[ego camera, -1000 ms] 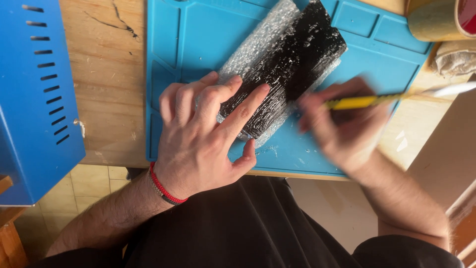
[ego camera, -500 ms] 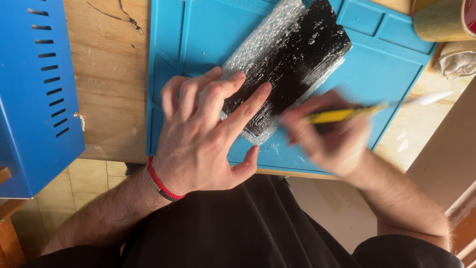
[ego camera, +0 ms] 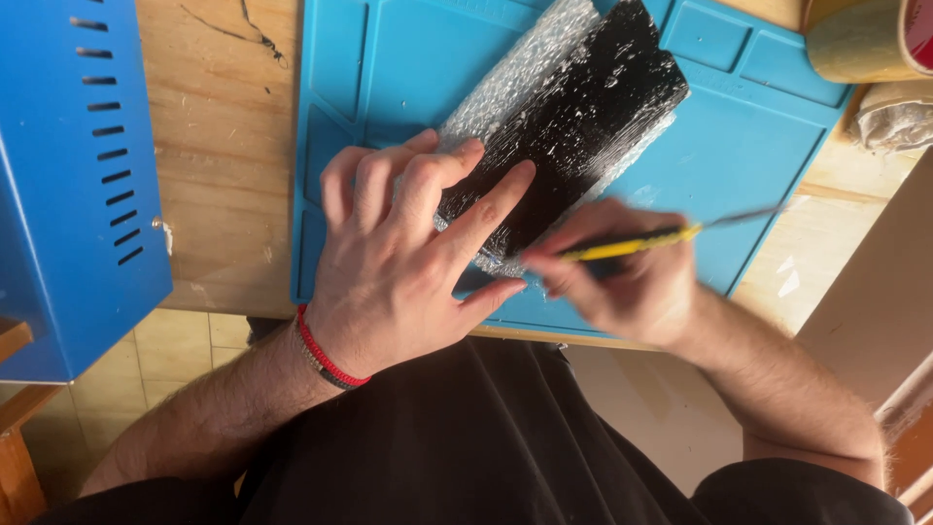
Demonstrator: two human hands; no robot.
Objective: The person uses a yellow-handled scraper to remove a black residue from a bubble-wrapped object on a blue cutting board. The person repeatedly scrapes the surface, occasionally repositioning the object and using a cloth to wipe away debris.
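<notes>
We look down on a blue work mat [ego camera: 389,78] lying on a wooden counter [ego camera: 224,146]. On the mat a flat black slab [ego camera: 573,126], speckled with white flecks and wrapped in bubble wrap [ego camera: 515,78], lies at a slant, its far end pointing up and to the right. Our left hand [ego camera: 408,253] is spread flat and open, fingers pressing down on the near end of the slab and its wrapping; a red cord bracelet [ego camera: 326,355] circles that wrist. Our right hand [ego camera: 622,272], blurred, is closed around a thin yellow-handled tool [ego camera: 632,243] whose metal end sticks out to the right over the mat; the hand sits just beside the near right edge of the slab, and we cannot tell whether the tool touches it. To the left a blue metal box [ego camera: 68,185] with rows of slots stands at the counter's edge. At the top right a roll of brown tape [ego camera: 860,44] rests on the counter, with a crumpled pale cloth [ego camera: 899,112] just beside it
</notes>
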